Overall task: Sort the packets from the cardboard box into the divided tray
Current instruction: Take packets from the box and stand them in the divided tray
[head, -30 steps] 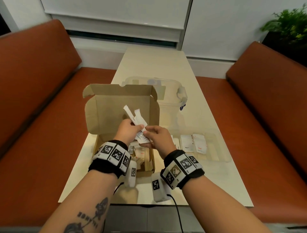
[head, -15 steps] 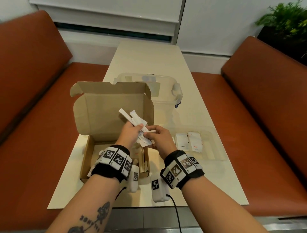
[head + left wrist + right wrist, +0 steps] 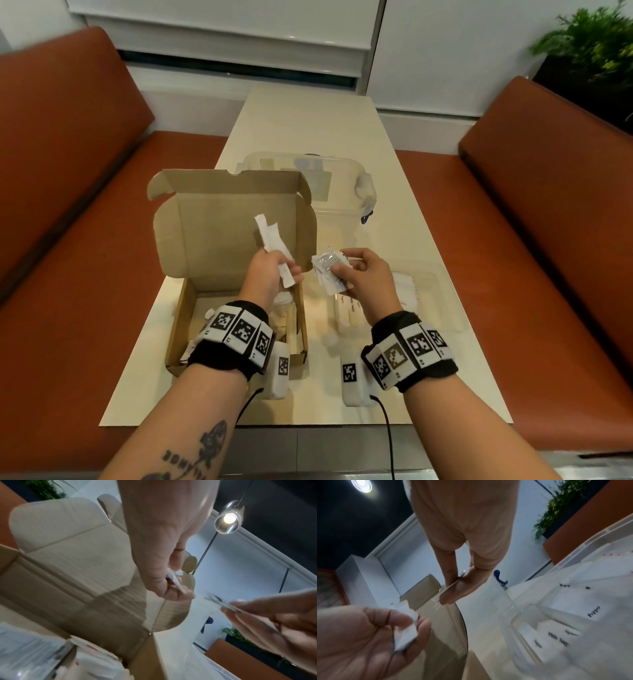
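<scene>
Left hand (image 3: 270, 274) grips a few long white stick packets (image 3: 270, 240), fingers curled round their lower ends; the sticks fan up toward 11 o'clock in front of the raised lid of the cardboard box (image 3: 233, 240). Right hand (image 3: 368, 277) pinches a small stack of flat square packets (image 3: 330, 270) with dark print, thumb on top, fingers beneath. The two hands are near each other but apart, a clear gap between the bundles. The box sits open on the pale table (image 3: 308, 116), at 9 o'clock from the right hand, with more packets (image 3: 284, 318) lying inside under the left wrist. The clear divided tray (image 3: 445, 308) sits on the table below the right hand and out toward 3 o'clock of it; white packets already lie in it, and the right wrist view reads labels such as "Pepper" (image 3: 594, 611) on them. A clear lidded tub (image 3: 342, 192) stands at 12 o'clock behind box and tray. Orange benches (image 3: 68, 205) flank the table; a green plant (image 3: 589, 37) is at 2 o'clock. Left wrist view is blurred but shows the same grip on the sticks (image 3: 175, 580).
</scene>
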The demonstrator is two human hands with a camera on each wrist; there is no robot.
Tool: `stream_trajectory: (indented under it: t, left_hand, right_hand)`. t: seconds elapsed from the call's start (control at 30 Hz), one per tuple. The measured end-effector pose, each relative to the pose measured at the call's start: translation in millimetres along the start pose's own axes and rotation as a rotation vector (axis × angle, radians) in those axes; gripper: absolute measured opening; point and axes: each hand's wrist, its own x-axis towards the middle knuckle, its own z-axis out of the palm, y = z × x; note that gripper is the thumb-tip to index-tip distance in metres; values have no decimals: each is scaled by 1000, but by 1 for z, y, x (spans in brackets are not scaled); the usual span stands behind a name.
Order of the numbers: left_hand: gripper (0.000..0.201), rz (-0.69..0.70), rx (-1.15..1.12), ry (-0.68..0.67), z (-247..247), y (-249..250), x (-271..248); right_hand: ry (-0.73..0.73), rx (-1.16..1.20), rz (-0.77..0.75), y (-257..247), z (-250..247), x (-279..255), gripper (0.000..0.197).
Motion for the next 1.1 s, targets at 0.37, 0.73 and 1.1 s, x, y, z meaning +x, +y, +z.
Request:
stream_trajectory:
  t: [0.37,0.73,1.1]
  left_hand:
    - [17,-208,338,-326,30,-24,-14]
    - [15,-20,360,-339,75,-46,-15]
    - [22,-154,-48,-395,126,-70,-14]
  right_hand:
    - [-212,210,32,-13,-32,-5,13]
    - [-84,294,95,3,-73,4,12]
    - [163,138,40,9,-119,24,18]
